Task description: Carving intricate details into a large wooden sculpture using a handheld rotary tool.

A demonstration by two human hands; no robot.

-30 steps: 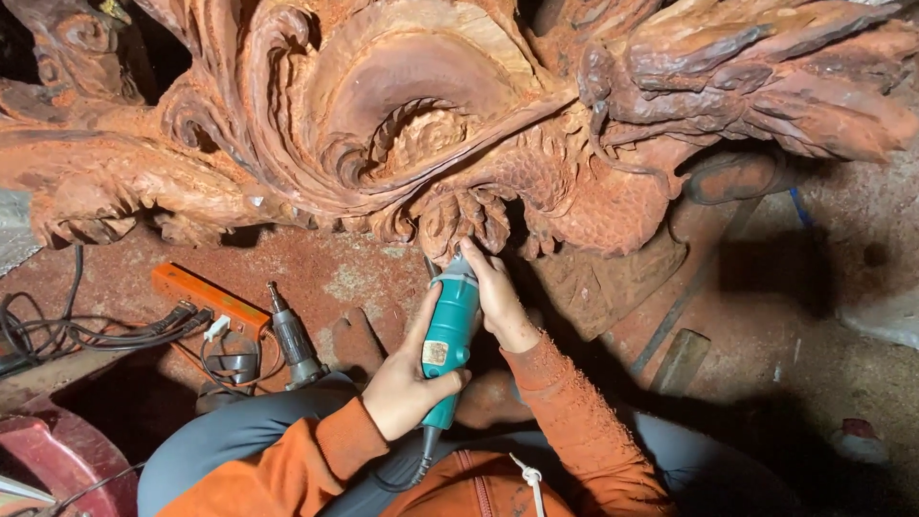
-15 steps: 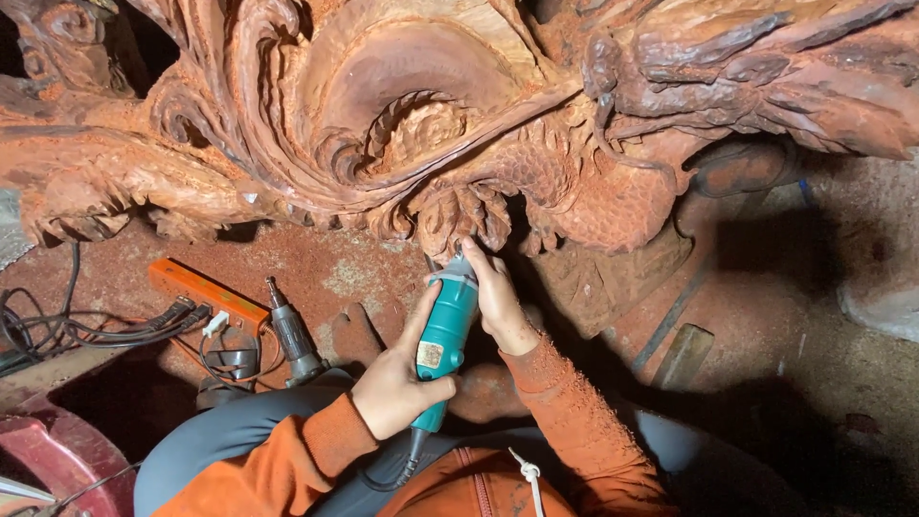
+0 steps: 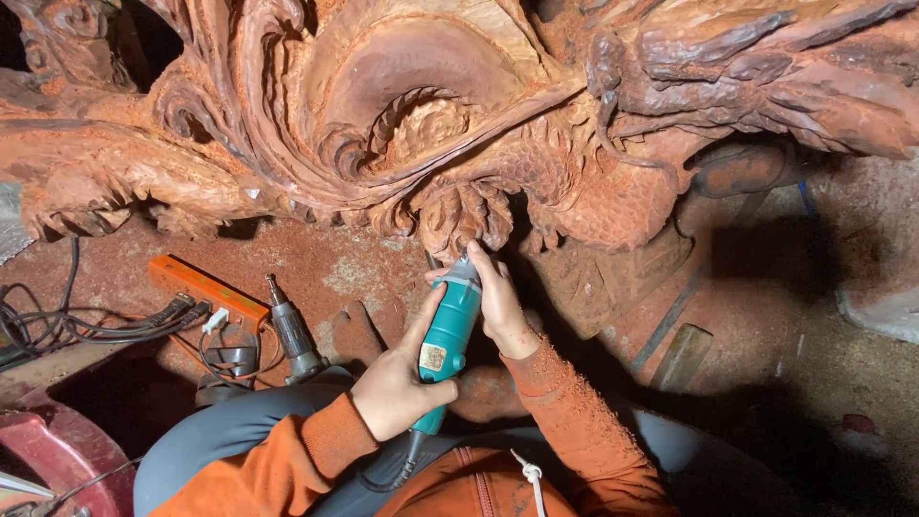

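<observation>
Down close, the left hand (image 3: 397, 388) is wrapped tight round the back of the teal grinder (image 3: 445, 337), and the right hand (image 3: 500, 304) pinches its nose just behind the bit, steering the tip up against the leafy tuft (image 3: 466, 213) on the underside of the big red wood carving (image 3: 412, 115). Out to the left a second grinder (image 3: 292, 335) lies idle beside an orange power strip (image 3: 206, 290) and tangled cables (image 3: 86, 321). Beyond, scrolls and scales look deeply cut already; by my reckoning only fine detailing remains.
</observation>
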